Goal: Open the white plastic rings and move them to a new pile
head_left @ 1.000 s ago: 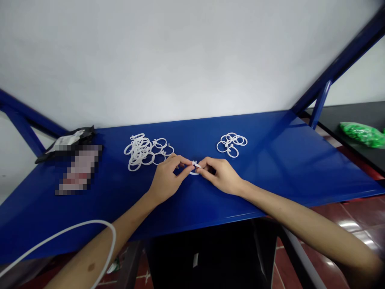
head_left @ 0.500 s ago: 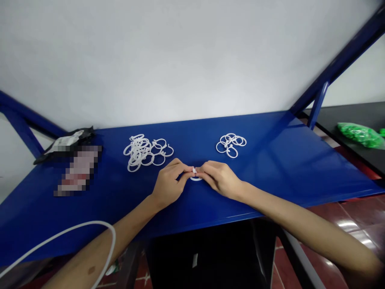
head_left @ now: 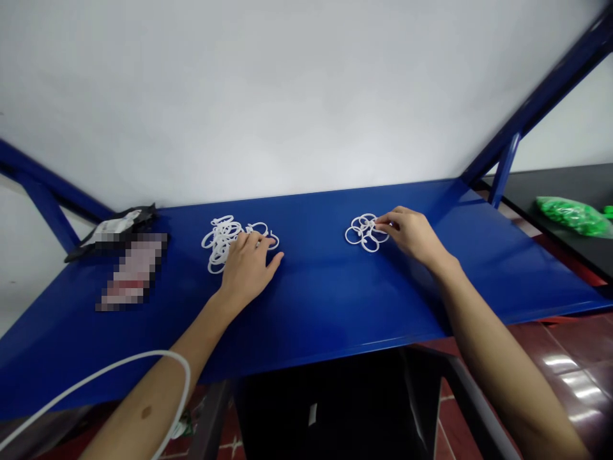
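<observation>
A small workshop or hand-assembly corner, by the look of it: a blue bench (head_left: 311,306) stands against a plain white wall (head_left: 306,96), flanked by slanting blue beams (head_left: 541,99), above a floor of glossy red tiles (head_left: 589,338). Small identical white rings (head_left: 220,236) lie in two groups on the worktop, the sort of loose parts seen in piecework. At right, a clear bag of green pieces (head_left: 575,216) rests on a neighboring black surface (head_left: 579,182). The building beyond is out of view.
</observation>
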`<state>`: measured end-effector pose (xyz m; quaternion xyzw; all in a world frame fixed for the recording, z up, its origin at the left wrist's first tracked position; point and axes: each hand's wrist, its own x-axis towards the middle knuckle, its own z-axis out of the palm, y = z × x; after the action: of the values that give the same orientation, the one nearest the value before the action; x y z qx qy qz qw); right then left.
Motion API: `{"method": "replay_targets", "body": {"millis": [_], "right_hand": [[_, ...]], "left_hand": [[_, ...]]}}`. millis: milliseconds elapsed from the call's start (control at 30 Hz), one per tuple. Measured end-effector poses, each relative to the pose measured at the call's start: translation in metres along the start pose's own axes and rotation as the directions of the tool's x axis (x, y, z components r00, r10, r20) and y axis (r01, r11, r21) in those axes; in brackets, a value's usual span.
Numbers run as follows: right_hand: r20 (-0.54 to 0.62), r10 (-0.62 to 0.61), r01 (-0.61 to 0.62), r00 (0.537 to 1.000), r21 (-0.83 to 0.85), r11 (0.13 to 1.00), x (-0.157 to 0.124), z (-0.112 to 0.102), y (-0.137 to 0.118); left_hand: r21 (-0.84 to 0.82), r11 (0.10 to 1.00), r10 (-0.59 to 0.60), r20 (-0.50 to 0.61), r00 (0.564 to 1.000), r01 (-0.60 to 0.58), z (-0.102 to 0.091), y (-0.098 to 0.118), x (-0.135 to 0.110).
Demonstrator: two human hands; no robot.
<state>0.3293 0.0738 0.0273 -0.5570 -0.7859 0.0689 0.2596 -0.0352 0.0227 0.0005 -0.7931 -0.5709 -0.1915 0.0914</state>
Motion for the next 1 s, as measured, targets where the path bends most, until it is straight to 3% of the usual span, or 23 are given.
{"method": "replay_targets", "body": {"millis": [100,233,433,567,700,833,1000], "right_hand": [[0.118,0.049,-0.048,0.992,-0.012,0.999,0.000,-0.003,0.009],[0.207,0.069,-0.066,0.976,-0.021,0.998,-0.001,-0.001,0.010],[0.159,0.091,-0.077,0.983,-0.092,0.993,-0.002,-0.003,0.011],[0.050,0.061,-0.058,0.997,-0.059,0.997,-0.003,-0.007,-0.001],[-0.027,-0.015,0.018,1.000,0.119,0.993,-0.008,0.001,-0.038],[0.118,-0.161,0.093,0.980,0.443,0.892,-0.023,0.026,-0.084],[0.278,-0.164,-0.062,0.946,0.654,0.754,-0.037,0.053,-0.105]], "left_hand": [[0.002,1.000,-0.009,0.055,0.998,0.009,0.003,0.000,-0.001],[0.039,0.998,0.049,0.012,0.999,-0.050,0.003,0.001,-0.001],[-0.025,0.998,0.055,-0.047,0.997,-0.056,-0.002,0.006,-0.001],[-0.112,0.987,0.103,-0.119,0.988,-0.117,-0.006,0.015,-0.001],[-0.166,0.951,0.225,-0.205,0.953,-0.260,-0.008,0.027,-0.004],[-0.143,0.895,0.378,-0.259,0.889,-0.422,-0.008,0.041,-0.009],[-0.106,0.817,0.517,-0.302,0.801,-0.567,-0.008,0.051,-0.013]]}}
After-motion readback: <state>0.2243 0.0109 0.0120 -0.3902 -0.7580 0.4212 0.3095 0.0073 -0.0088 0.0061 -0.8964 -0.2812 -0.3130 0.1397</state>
